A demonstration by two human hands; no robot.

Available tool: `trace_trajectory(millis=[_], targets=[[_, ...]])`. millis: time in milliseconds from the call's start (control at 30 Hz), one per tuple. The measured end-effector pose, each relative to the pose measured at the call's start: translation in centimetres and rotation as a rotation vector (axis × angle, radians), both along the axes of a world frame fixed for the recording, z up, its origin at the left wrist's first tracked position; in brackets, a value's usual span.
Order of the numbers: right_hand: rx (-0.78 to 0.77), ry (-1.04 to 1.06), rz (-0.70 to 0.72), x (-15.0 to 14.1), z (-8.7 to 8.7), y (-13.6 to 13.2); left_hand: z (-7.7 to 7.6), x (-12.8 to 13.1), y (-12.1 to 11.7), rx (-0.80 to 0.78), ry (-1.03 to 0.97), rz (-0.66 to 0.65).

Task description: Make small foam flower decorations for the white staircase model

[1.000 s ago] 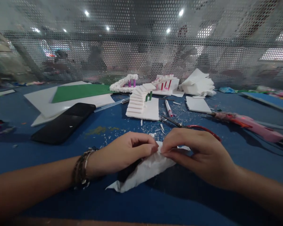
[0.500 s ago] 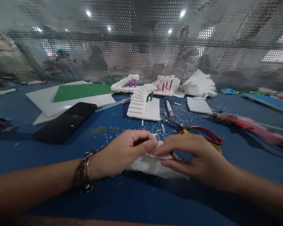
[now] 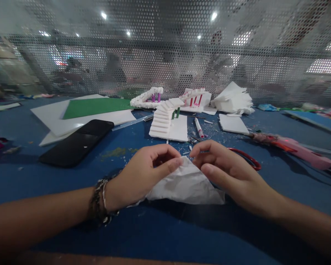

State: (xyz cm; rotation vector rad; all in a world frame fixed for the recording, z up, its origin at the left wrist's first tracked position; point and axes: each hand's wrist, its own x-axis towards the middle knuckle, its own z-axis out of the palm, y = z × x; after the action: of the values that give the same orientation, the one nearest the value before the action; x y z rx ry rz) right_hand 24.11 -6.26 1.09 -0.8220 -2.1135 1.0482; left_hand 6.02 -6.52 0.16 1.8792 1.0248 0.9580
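Well, the left hand (image 3: 145,173) pinches white paper (image 3: 186,186); the right hand (image 3: 233,175), released, curls beside it.

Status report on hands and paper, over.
Left hand pinching crumpled white paper. Right hand open beside it. Red-handled scissors partly behind right hand.

The blue tabletop (image 3: 160,233) is strewn with white scraps (image 3: 186,152). At left lie a black phone (image 3: 77,142), white sheets (image 3: 48,117) and a green sheet (image 3: 96,107) on them. Near the far edge stand three white stair models (image 3: 160,121), with a marker (image 3: 199,127) just right of the nearest. At right are a white square (image 3: 233,123), red-handled scissors (image 3: 246,158) and a pink glue gun (image 3: 300,148).
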Motion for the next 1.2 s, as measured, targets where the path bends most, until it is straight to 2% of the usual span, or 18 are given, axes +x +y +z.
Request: trace_trajectory(millis=[67, 133, 300, 433, 733, 1033, 1200], targets=[[-0.110, -0.026, -0.033, -0.30, -0.05, -0.01, 0.04, 0.00, -0.13, 0.080, 0.016, 0.029], [-0.121, -0.112, -0.023, -0.57, -0.08, -0.07, 0.08, 0.02, -0.26, 0.140, 0.035, 0.051], [0.091, -0.189, -0.028, -0.81, -0.06, -0.32, 0.15, 0.06, -0.42, 0.188, 0.059, 0.104], [0.247, -0.182, -0.015, -0.72, -0.14, -0.46, 0.04, 0.18, -0.45, 0.203, 0.080, 0.084], [0.251, -0.104, -0.079, -1.02, -0.29, -0.72, -0.14, 0.33, -0.58, 0.261, 0.038, 0.029], [0.284, -0.182, -0.132, -0.97, -0.55, -0.72, -0.36, 0.47, -0.85, 0.175, -0.006, 0.011], [0.268, -0.203, -0.112, -0.93, -0.60, -0.64, -0.30, 0.35, -0.82, 0.135, -0.031, 0.008]])
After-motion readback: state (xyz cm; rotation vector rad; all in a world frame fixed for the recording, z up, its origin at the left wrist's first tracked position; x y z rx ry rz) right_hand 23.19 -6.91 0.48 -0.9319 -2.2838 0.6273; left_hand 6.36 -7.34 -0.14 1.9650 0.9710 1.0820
